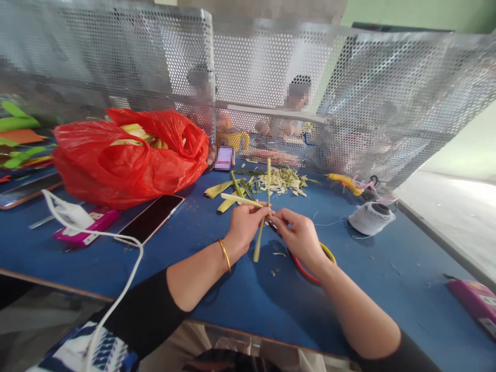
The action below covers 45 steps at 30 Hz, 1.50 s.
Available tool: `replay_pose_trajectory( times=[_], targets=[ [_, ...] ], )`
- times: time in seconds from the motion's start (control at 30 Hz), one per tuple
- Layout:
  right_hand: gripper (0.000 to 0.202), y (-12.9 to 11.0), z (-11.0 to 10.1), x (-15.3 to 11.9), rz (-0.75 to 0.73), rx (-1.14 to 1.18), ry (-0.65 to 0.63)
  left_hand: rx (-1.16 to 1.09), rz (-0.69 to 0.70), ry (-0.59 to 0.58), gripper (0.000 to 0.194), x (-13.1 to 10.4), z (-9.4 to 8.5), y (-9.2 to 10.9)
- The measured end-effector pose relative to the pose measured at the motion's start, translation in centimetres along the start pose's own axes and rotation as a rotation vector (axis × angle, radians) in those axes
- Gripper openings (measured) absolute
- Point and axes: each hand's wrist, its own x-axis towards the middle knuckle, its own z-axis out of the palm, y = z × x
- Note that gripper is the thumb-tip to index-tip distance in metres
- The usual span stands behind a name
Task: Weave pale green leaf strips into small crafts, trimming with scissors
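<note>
My left hand [245, 222] is closed in a pinch on pale green leaf strips [268, 178]. One strip stands upright past the fingertips, its wider end [257, 249] pointing down toward me, and another strip [238, 199] sticks out to the left. My right hand [298, 235] is pinched closed at the same crossing, fingertips almost touching the left ones; the exact spot gripped is partly hidden. Beneath the right wrist lies a red and yellow loop [328, 252], mostly covered. Just beyond the hands are leaf pieces [219, 189] and a heap of pale trimmings [284, 181].
A red plastic bag [166, 173] of pale leaves and a dark phone [153, 219] are on the left, near a white cable [137, 248]. At right are a white thread spool [370, 219] and a purple box [475, 305]. A perforated metal screen [251, 67] rises behind, people beyond it.
</note>
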Motion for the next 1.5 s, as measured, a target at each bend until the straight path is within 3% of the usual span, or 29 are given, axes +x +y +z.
replay_pose_trajectory(
  times=[0.07,0.17,0.3,0.47,0.8,1.0,1.2,1.33,1.5],
  targets=[
    [0.035,-0.1,0.0,0.0,-0.023,0.025,-0.042,-0.006,0.015,0.013,0.009,0.1,0.0,-0.1],
    [0.04,0.3,-0.2,0.3,0.075,0.073,0.017,-0.018,-0.004,0.002,0.011,0.1,0.0,-0.1],
    [0.039,1.0,-0.3,1.0,0.199,0.331,0.124,0.003,-0.075,-0.104,0.013,-0.4,0.1,-0.1],
    [0.038,0.8,0.0,1.0,0.308,0.62,0.09,0.066,-0.112,-0.229,0.018,-0.9,0.2,-0.2],
    [0.045,0.8,0.6,0.8,0.343,0.698,0.112,0.03,-0.104,-0.264,0.021,-0.7,0.2,-0.4],
    [0.047,1.2,0.4,0.9,0.351,0.694,0.074,0.078,-0.182,-0.263,0.024,-1.1,0.1,0.3],
    [0.042,0.9,0.1,1.0,0.298,0.565,0.065,0.154,-0.057,-0.225,0.018,-0.2,-0.1,-1.4],
    [0.036,0.9,0.0,1.1,0.261,0.461,0.078,0.296,0.1,-0.316,0.011,0.4,-0.6,-2.6],
    [0.026,1.3,-0.6,1.3,0.169,0.331,0.274,0.304,0.221,-0.395,0.034,0.2,-0.8,-2.1]
  ],
)
